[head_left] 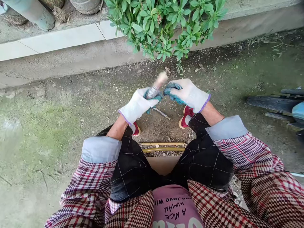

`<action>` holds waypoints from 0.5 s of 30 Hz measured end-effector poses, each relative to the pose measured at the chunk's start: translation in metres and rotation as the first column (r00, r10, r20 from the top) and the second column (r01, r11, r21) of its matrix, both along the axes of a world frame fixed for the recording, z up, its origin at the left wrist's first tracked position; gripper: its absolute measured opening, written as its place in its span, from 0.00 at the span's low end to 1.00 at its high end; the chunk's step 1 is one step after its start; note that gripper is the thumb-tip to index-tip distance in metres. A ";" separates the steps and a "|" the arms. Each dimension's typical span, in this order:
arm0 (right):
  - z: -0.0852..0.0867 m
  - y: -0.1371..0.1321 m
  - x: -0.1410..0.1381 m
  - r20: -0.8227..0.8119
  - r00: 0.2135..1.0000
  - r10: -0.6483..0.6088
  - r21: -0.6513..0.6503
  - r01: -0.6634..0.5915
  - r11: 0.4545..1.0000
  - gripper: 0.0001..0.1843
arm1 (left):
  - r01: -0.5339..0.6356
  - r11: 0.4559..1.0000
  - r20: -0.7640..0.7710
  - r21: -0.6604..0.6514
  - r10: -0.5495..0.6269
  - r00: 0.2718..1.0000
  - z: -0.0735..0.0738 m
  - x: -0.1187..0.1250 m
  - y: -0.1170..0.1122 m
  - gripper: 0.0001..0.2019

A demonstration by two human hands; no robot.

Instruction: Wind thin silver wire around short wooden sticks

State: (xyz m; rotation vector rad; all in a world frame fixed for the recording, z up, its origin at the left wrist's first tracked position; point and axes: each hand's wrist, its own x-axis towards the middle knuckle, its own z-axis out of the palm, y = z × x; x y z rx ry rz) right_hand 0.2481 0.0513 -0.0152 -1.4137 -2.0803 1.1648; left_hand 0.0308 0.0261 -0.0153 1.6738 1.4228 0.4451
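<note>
My left hand (142, 100), in a white glove with teal palm coating, is wrapped round a short wooden handle (161, 79) with silvery wire (152, 92) wound about it. The handle's pale upper end points up and right and is blurred. My right hand (184, 92), gloved the same way, is just right of the handle with its fingers curled together; whatever they may pinch is hidden. Below the left hand shows a thin grey rod (162, 113); I cannot tell whether it joins the handle or lies on the ground.
A leafy green shrub (163, 28) overhangs a low concrete ledge (71, 60) in front. Pots (86, 6) stand at the upper left. A black tyre (268, 103) is at the right. My red shoes (186, 116) rest on mossy ground, with a yellow bar (163, 149) between my legs.
</note>
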 end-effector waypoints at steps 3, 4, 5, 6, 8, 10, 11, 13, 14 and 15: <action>-0.002 -0.011 -0.012 0.012 0.998 0.061 -0.026 -0.061 0.998 0.12 | -0.234 0.971 0.005 -0.042 0.234 0.972 0.001 -0.008 0.010 0.12; 0.000 -0.016 -0.016 0.032 0.994 0.107 -0.040 -0.105 0.994 0.13 | -0.255 0.967 -0.058 -0.018 0.254 0.965 -0.002 -0.012 0.013 0.11; 0.002 -0.021 -0.020 0.050 0.987 0.155 -0.063 -0.152 0.986 0.13 | -0.235 0.972 -0.148 0.019 0.236 0.961 -0.005 -0.015 0.016 0.10; 0.004 -0.026 -0.023 0.060 0.978 0.200 -0.092 -0.194 0.977 0.14 | -0.168 0.984 -0.269 0.051 0.176 0.947 -0.010 -0.017 0.017 0.10; 0.010 -0.032 -0.026 0.071 0.964 0.257 -0.136 -0.246 0.960 0.13 | 0.030 0.998 -0.509 0.047 -0.002 0.861 -0.017 -0.018 0.016 0.11; 0.013 -0.030 -0.023 0.106 0.960 0.261 -0.128 -0.247 0.961 0.11 | 0.211 0.977 -0.634 -0.044 -0.190 0.750 -0.022 -0.012 0.009 0.14; 0.012 -0.026 -0.020 0.135 0.961 0.241 -0.105 -0.228 0.968 0.10 | 0.283 0.954 -0.643 -0.098 -0.278 0.713 -0.023 -0.008 0.005 0.14; 0.009 -0.017 -0.011 0.181 0.966 0.185 -0.055 -0.178 0.983 0.09 | 0.401 0.902 -0.588 -0.158 -0.412 0.696 -0.022 0.001 -0.003 0.13; 0.006 -0.012 -0.007 0.178 0.972 0.156 -0.036 -0.152 0.988 0.09 | 0.445 0.882 -0.544 -0.154 -0.452 0.707 -0.021 0.004 -0.005 0.12; 0.003 -0.007 -0.003 0.153 0.980 0.130 -0.028 -0.127 0.992 0.09 | 0.466 0.876 -0.486 -0.122 -0.462 0.742 -0.019 0.006 -0.007 0.12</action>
